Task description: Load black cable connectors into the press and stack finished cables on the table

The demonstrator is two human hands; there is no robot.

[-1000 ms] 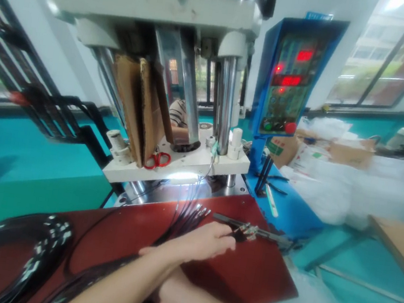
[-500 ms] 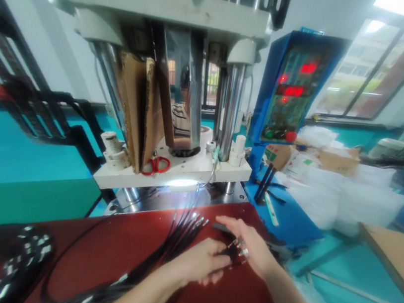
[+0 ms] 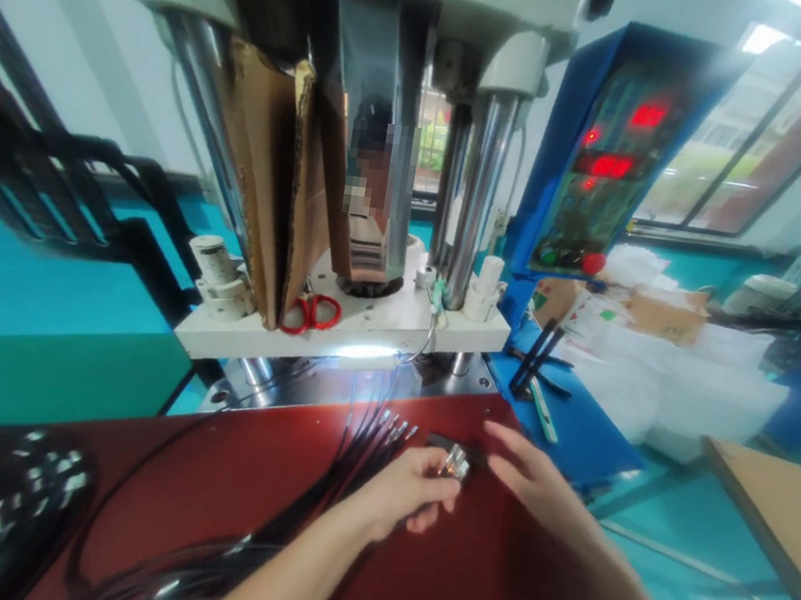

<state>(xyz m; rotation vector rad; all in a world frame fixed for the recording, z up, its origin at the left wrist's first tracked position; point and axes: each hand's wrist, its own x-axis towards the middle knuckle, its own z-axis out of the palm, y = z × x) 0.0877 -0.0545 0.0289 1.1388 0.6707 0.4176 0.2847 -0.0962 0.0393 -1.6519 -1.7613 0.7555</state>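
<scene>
Your left hand is curled over the red table, fingers pinched together on a small cluster of metal connector ends, lifted just clear of the surface so the tips face up where you can see them. Your right hand sits just beside it, fingers loosely spread and reaching toward the same cluster; whether it actually touches the metal I cannot tell, so call it open for now. A dark flat piece lies on the table right behind the cluster.

The bundle of black cables fans out to the left of your left hand, its free ends lined up toward the press, near enough to pick from. Red scissors rest on the press's white platform, out of the way of both hands. The blue control box stands to your right, its 2 red displays lit.
</scene>
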